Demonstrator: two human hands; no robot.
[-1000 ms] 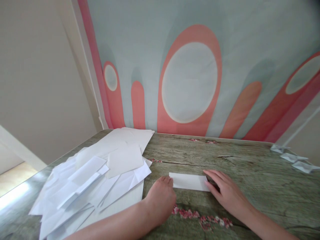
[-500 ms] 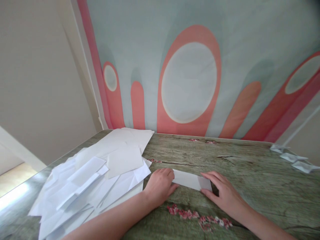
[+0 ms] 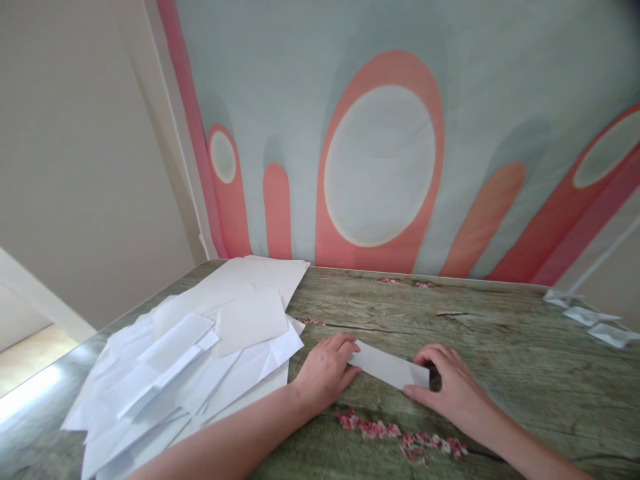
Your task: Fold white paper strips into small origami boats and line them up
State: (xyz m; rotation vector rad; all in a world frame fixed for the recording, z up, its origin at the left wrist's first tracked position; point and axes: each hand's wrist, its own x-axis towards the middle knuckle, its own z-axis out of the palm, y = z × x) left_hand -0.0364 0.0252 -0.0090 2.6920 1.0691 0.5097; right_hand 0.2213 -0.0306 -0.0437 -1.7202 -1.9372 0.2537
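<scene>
A narrow strip of white paper (image 3: 387,367), apparently folded, slants down to the right just above the wooden-patterned tabletop, or on it; I cannot tell which. My left hand (image 3: 327,370) is closed on its left end, fingers over the top and thumb below. At the other end, my right hand (image 3: 447,383) has its thumb on the lower corner and its curled fingers by the upper corner, pinching the strip. Left of my left hand lies a wide, loose pile of white paper (image 3: 255,323), with sheets and folded pieces overlapping.
The table (image 3: 500,360) has a wood-grain cover with printed pink flowers (image 3: 370,427). Several small folded white papers (image 3: 590,317) lie at its right edge. Behind the table hangs a grey-green and coral patterned backdrop (image 3: 465,100). A plain wall (image 3: 95,167) stands at left.
The paper strip has tilted more, its right end lower and slightly farther right. My right fingers have curled more around that end. My left hand has shifted slightly right, still holding its end.
</scene>
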